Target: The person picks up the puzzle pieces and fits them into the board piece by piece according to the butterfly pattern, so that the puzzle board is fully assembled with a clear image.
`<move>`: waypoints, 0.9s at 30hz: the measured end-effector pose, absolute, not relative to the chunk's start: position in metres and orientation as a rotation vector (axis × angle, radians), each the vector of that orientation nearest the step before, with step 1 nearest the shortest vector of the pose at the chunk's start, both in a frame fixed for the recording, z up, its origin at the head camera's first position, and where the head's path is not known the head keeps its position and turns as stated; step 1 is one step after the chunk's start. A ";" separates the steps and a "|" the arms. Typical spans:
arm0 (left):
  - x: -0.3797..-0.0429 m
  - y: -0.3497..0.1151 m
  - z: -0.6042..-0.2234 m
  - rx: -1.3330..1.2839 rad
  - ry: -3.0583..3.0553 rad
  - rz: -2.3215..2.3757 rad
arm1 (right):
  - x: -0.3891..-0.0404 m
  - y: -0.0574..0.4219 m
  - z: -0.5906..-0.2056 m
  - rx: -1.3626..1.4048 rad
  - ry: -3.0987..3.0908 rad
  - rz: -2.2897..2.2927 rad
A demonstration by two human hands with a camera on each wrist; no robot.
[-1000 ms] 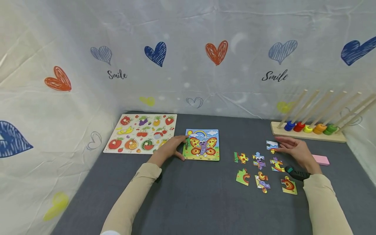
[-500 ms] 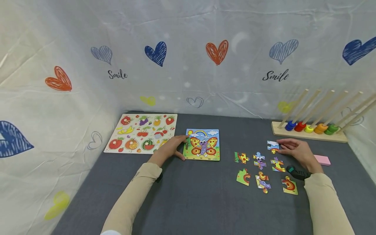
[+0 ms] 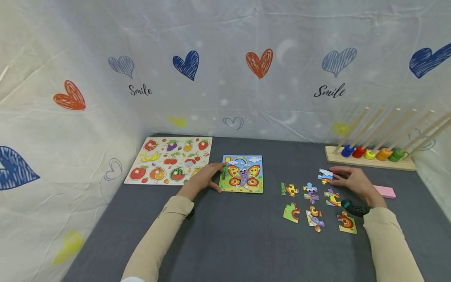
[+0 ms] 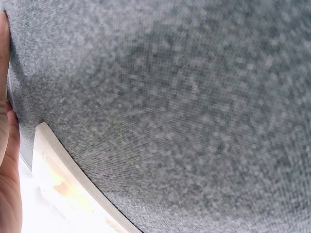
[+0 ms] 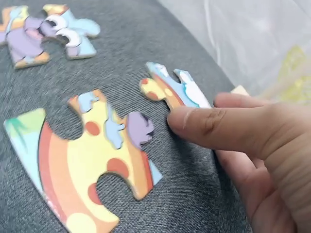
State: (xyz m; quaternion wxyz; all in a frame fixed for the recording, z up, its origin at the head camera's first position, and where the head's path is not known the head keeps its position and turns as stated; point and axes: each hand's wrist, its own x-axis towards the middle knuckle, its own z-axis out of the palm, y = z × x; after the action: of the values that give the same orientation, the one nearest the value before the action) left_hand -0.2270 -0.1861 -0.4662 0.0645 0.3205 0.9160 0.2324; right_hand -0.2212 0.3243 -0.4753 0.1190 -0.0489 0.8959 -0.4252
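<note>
Pinches a cloud-printed jigsaw piece [image 3: 325,176] in the right hand [image 3: 356,183]; rests a wide-spread left hand [image 3: 204,178] against the left edge of the butterfly puzzle [image 3: 244,177].

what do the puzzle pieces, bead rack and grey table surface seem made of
Puzzle pieces: probably thin wood or stiff board, smooth printed face; clean-cut edges show thickness.
Bead rack: base and pegs likely smooth wood, being pale tan.
Grey table surface: seemingly matte fabric; a fine weave shows.

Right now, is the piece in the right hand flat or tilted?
Tilted: in the right wrist view, the right hand pinches the cloud piece aslant; the spotted piece nearby lies flat.
</note>
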 end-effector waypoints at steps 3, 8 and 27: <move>-0.227 -0.187 -0.466 0.969 2.766 0.711 | -0.223 0.321 -0.473 -0.176 2.655 -1.183; -0.229 -0.188 -0.469 1.008 2.768 0.704 | -0.221 0.321 -0.474 -0.182 2.694 -1.175; -0.232 -0.187 -0.470 1.020 2.774 0.660 | -0.215 0.333 -0.479 -0.098 1.879 -1.968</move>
State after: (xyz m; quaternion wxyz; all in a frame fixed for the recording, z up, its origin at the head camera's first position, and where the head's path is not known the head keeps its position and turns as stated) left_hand -0.2316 -0.1869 -0.4703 0.0568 0.3362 0.9146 0.2176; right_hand -0.2151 0.3334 -0.4795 0.2080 -0.0352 0.6752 -0.7069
